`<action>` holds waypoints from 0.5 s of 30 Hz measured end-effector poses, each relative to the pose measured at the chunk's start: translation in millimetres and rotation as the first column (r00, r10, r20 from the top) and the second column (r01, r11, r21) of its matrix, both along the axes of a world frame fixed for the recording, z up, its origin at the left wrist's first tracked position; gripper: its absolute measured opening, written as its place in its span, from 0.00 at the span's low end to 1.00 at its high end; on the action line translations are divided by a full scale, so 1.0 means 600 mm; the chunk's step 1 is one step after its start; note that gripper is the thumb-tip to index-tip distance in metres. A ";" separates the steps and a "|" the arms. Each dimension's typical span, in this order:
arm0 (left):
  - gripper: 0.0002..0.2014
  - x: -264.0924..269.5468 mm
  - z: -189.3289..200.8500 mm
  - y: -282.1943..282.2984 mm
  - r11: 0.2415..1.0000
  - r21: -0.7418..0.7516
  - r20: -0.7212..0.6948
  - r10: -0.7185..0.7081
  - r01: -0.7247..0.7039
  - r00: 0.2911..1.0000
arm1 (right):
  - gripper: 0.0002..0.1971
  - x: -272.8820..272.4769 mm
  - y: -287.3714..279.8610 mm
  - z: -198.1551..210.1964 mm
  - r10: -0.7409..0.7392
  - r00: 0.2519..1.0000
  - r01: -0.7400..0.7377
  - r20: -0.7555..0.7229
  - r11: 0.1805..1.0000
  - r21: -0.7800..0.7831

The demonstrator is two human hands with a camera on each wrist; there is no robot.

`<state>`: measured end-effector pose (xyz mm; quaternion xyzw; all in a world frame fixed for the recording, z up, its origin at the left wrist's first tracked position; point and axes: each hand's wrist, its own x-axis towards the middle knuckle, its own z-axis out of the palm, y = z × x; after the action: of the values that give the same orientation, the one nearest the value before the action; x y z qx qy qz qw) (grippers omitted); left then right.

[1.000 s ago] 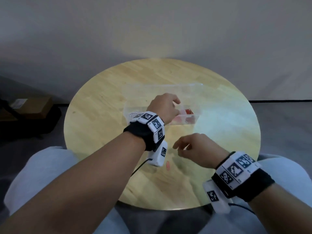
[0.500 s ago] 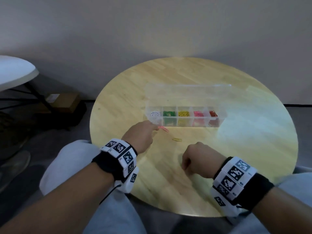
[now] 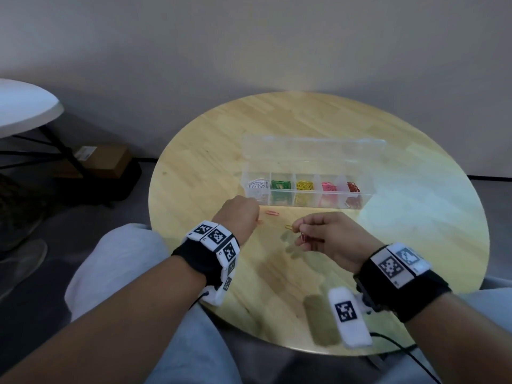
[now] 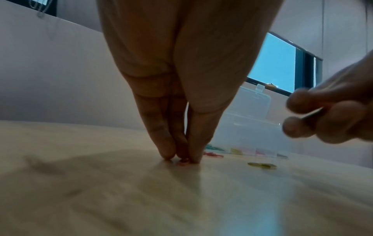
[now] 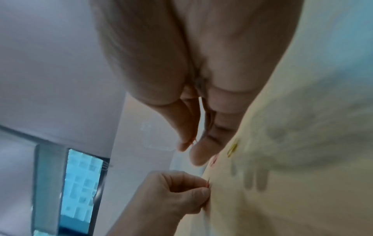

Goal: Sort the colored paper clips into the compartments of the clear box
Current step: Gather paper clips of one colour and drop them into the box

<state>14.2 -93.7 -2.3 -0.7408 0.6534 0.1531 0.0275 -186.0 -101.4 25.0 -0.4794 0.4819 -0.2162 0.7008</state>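
The clear box (image 3: 368, 199) lies open on the round table, its front compartments holding white, green, yellow, pink and red clips. My left hand (image 3: 257, 220) is down on the table in front of the white compartment, its fingertips (image 4: 167, 153) pinching a red clip (image 4: 184, 161) that lies on the wood. My right hand (image 3: 300, 234) hovers just above the table and pinches a pinkish clip (image 3: 304, 238) that hangs from its fingers. A loose pink clip (image 3: 271, 212) and a yellow clip (image 3: 288, 226) lie between the hands.
The wooden table (image 3: 415, 245) is round, its near edge over my lap. The box's clear lid (image 3: 313, 151) lies folded back behind the compartments. A white table (image 3: 25, 106) and a cardboard box (image 3: 102, 159) stand off to the left on the floor.
My left hand came back from the box and dropped onto a red clip on the table. My right hand rose from the wood with a pinkish clip in its fingers.
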 end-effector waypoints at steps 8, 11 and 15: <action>0.05 -0.011 0.013 0.032 0.999 -0.002 0.015 0.052 -0.052 0.999 | 0.14 0.097 -0.052 -0.010 0.014 0.851 -0.164 -0.524 0.957 -0.241; 0.06 -0.009 0.014 0.034 0.998 -0.012 -0.012 0.068 -0.069 0.998 | 0.10 0.118 -0.065 -0.022 -0.027 0.634 -0.410 -0.773 0.836 -0.366; 0.06 0.000 0.018 0.038 0.980 -0.037 -0.157 0.190 -0.198 0.969 | 0.10 0.125 -0.077 -0.034 -0.030 0.420 -0.573 -0.907 0.766 -0.291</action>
<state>14.5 -71.2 8.7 -0.7877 0.5818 0.1944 -0.0570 -111.0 -147.4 4.6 -0.7787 0.5915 0.0521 0.2026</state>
